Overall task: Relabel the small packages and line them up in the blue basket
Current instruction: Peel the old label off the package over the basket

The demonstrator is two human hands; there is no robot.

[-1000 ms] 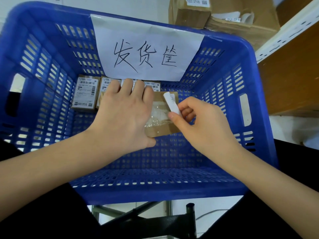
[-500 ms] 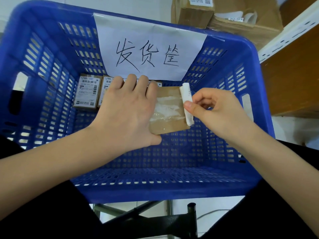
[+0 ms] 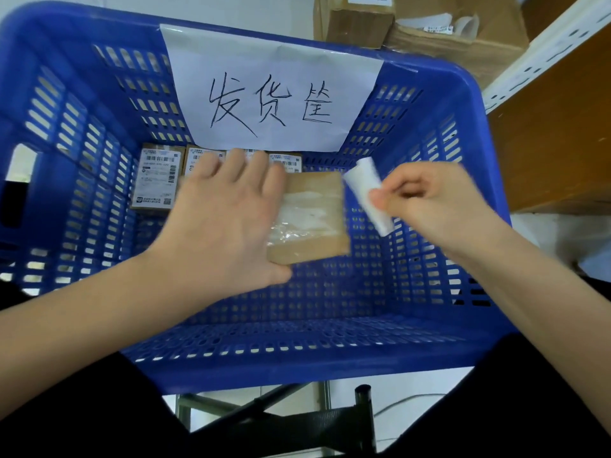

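Lying under the left fingers (image 3: 244, 166), package (image 3: 310, 219); label (image 3: 370, 196) pinched right.

Basket (image 3: 463, 133) fills the centre of the view. Paper sheet (image 3: 274, 94) hangs on its far wall. A row of labelled packages (image 3: 158, 180) lies in the basket along the far wall, below the sheet. A bare package (image 3: 310, 219) sits nearer, right of centre, under the left hand (image 3: 224, 226). To its right, apart from it, the right hand (image 3: 436, 206) pinches a peeled label (image 3: 367, 190). Cartons (image 3: 429, 24) stand behind the basket; a shelf (image 3: 555, 127) lies right.
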